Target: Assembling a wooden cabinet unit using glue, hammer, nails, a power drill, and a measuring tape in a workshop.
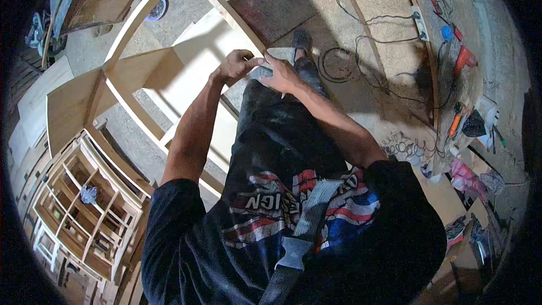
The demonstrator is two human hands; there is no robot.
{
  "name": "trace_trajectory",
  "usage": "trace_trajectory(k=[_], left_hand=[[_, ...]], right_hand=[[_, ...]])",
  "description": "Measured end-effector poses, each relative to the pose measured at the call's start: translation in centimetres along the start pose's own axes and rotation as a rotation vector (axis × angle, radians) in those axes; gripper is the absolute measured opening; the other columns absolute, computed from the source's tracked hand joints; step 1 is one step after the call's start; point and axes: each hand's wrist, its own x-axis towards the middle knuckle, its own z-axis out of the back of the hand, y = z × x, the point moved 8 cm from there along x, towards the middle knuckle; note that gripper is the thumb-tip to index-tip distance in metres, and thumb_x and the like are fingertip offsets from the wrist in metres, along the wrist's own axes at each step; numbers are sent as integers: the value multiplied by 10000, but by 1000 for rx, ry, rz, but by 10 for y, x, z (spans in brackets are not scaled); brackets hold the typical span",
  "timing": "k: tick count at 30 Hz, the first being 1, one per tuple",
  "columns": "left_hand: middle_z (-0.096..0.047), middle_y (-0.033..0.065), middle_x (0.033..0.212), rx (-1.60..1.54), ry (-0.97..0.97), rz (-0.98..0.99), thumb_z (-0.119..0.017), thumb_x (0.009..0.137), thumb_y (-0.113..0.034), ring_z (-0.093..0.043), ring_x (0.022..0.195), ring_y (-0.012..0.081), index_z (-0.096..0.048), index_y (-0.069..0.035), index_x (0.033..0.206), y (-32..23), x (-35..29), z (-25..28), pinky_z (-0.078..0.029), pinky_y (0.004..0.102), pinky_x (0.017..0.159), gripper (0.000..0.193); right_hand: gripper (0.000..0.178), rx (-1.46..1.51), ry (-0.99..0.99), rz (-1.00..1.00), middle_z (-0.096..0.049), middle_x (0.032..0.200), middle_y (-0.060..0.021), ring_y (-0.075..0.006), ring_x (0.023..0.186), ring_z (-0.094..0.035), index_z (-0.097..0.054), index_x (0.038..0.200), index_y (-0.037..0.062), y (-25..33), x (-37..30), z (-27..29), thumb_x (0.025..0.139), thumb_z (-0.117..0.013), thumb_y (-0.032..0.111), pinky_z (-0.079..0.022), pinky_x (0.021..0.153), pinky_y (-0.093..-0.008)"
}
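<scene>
A pale wooden frame (234,20) with bare rails and panels stands in front of me, to the left. Both my hands meet at its near right corner. My left hand (232,68) is closed in a pinch against the corner, and what lies between its fingertips is too small to make out. Close beside it, my right hand (280,75) curls its fingers at the rail's end, with the thumb side against the wood. A light grey patch (259,72) shows between the hands; its kind is unclear. A light panel (200,51) lies inside the frame.
A latticed wooden frame (84,209) lies at lower left with a crumpled cloth (88,194) on it. Black cables (389,20) loop over the floor at right. Along that side lie a red power tool (465,59), an orange-handled tool (455,121) and a power strip (419,22).
</scene>
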Motion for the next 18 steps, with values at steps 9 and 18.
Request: trace_trajectory(k=[9, 18], left_hand=[[-637, 77, 720, -114, 80, 54, -755, 847, -484, -541, 634, 138, -674, 48, 879, 20, 10, -14, -421, 307, 544, 538], [-574, 80, 630, 112, -1, 15, -724, 835, -547, -537, 610, 167, -631, 29, 786, 6, -1, -3, -440, 352, 568, 585]], right_hand=[[809, 85, 12, -58, -665, 1058, -276, -435, 997, -650, -417, 1391, -2, -11, 7, -9, 751, -776, 336, -528, 860, -482], [749, 140, -131, -20, -588, 1247, -235, -322, 1129, -572, -329, 1496, 4, -83, -8, 114, 873, -679, 231, -460, 963, -417]])
